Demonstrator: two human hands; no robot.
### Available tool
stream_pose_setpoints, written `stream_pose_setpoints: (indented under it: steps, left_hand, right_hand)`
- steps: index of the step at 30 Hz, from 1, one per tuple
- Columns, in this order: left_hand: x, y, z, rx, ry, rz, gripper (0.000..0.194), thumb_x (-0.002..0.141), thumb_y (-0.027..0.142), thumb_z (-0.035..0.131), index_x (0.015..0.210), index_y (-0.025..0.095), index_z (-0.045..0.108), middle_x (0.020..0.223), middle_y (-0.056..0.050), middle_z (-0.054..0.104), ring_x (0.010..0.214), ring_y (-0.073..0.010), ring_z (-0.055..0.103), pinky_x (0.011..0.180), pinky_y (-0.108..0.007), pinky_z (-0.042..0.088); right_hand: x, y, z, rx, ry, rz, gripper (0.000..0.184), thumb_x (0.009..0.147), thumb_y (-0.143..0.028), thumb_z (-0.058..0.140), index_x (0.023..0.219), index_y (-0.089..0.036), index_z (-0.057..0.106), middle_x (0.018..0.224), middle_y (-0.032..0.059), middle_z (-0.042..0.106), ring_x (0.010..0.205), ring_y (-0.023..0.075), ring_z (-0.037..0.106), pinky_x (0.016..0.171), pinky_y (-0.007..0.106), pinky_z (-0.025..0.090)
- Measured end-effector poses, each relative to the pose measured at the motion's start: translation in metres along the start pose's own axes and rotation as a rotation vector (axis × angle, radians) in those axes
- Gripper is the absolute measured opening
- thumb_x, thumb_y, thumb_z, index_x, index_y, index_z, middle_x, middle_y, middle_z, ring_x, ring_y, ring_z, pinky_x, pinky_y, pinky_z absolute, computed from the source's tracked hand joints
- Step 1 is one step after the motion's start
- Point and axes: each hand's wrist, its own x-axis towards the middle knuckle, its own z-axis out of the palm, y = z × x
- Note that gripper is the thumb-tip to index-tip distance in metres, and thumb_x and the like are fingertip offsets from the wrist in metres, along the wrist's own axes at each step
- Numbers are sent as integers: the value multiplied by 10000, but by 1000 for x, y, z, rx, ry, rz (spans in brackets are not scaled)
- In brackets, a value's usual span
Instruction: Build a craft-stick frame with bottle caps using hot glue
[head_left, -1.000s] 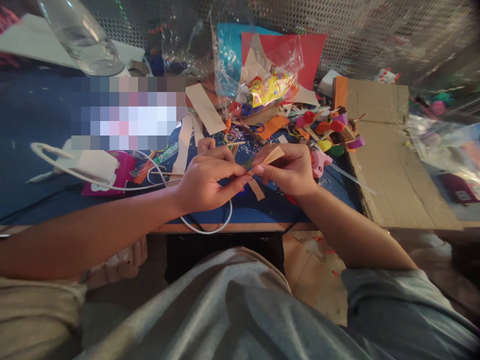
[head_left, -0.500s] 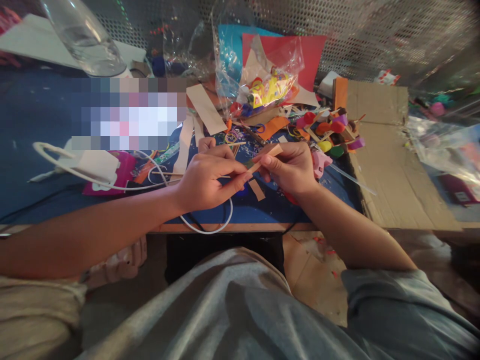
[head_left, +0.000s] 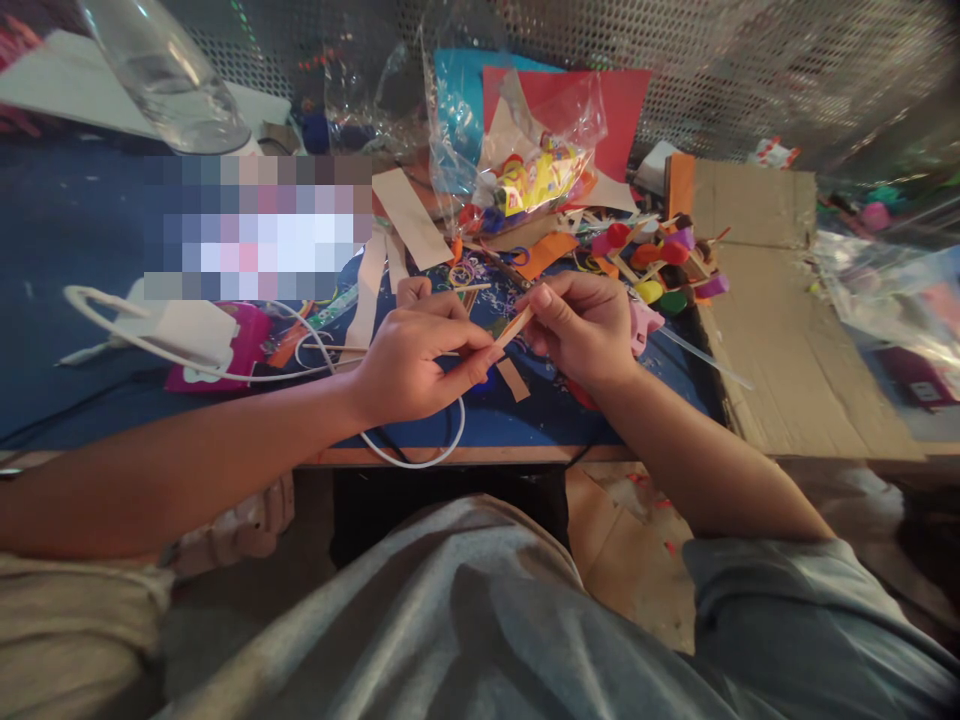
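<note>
A narrow light-orange paper strip [head_left: 513,328] spans the gap between my two hands, its far end bent over. My left hand [head_left: 427,352] pinches the strip's near end between thumb and forefinger. A thin wooden stick [head_left: 475,288] shows beside this hand's curled fingers; whether they grip it I cannot tell. The fingers of my right hand [head_left: 589,330] close on the strip's other end, with the thumb on top. Below them, a small loose paper piece [head_left: 514,380] lies on the blue table. A pink object [head_left: 645,325] sits just behind my right hand, partly covered.
Paper strips [head_left: 412,218], orange scraps [head_left: 547,255] and a plastic bag [head_left: 517,150] lie beyond my hands. Colourful capped stick pieces [head_left: 664,260] stand near a cardboard sheet [head_left: 780,330] at right. A white cable [head_left: 420,464] loops by the front edge; a clear bottle [head_left: 180,90] stands back left.
The strip's upper end, which stuck out past my right thumb, is now bent over under my right fingers. My right thumb has lifted slightly; my left hand stays almost still.
</note>
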Motion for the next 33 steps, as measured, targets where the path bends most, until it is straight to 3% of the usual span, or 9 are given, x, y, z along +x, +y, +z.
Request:
stream_pose_setpoints:
  steps: [5, 8, 11, 17, 22, 28, 30, 33]
  left_hand:
    - [0, 4, -1, -6, 3, -65, 231, 1049, 269, 748, 824, 242, 791, 697, 31, 796, 695, -170, 692, 912, -433, 470]
    - [0, 6, -2, 3, -21, -94, 237, 1054, 296, 737, 831, 243, 795, 699, 26, 802, 703, -172, 700, 914, -437, 469]
    - [0, 5, -2, 15, -53, -114, 238, 1063, 326, 719, 859, 247, 815, 696, 19, 794, 708, -177, 699, 918, -439, 468]
    - [0, 0, 1, 30, -23, -89, 291, 1053, 329, 743, 781, 226, 770, 710, 12, 770, 665, -161, 660, 911, -442, 445]
    - [2, -1, 1, 37, -12, -62, 272, 1053, 305, 741, 792, 239, 782, 674, 25, 750, 672, -167, 665, 917, -440, 437]
    - [1, -3, 1, 28, 18, -55, 241, 1037, 292, 743, 805, 237, 779, 691, 28, 760, 668, -162, 660, 920, -440, 441]
    - [1, -3, 0, 18, 46, -42, 260, 1042, 279, 744, 786, 236, 765, 678, 31, 752, 669, -163, 659, 917, -446, 435]
    - [0, -2, 0, 21, 54, -37, 255, 1045, 282, 753, 794, 238, 767, 702, 26, 759, 683, -166, 664, 908, -452, 431]
  right_hand:
    - [-1, -5, 1, 38, -29, -7, 376, 871, -608, 959, 860, -242, 873, 637, -36, 725, 425, 81, 570, 421, 231, 445]
    - [-1, -9, 2, 44, -112, -35, 311, 821, -506, 1020, 801, -233, 873, 736, -10, 805, 445, 77, 597, 411, 226, 449]
    - [-1, -11, 4, 6, -110, -45, 289, 844, -440, 1009, 742, -221, 852, 704, -7, 801, 434, 73, 590, 408, 220, 446]
    - [-3, -8, 2, 14, -81, 8, 370, 884, -535, 966, 759, -215, 830, 661, -15, 761, 412, 75, 573, 389, 224, 415]
    - [-4, -6, 6, 13, 24, 27, 441, 876, -651, 938, 792, -226, 858, 680, 1, 766, 422, 88, 569, 396, 249, 408]
    - [2, -6, 6, 72, 183, 0, 437, 796, -681, 986, 771, -262, 864, 564, -42, 635, 381, 81, 483, 355, 251, 317]
    - [2, -6, 4, 83, 149, -3, 433, 785, -692, 988, 800, -272, 881, 541, -53, 625, 371, 82, 485, 358, 247, 353]
    - [-1, -9, 3, 54, -15, 0, 373, 747, -588, 1050, 884, -263, 927, 601, -35, 727, 397, 88, 563, 379, 233, 449]
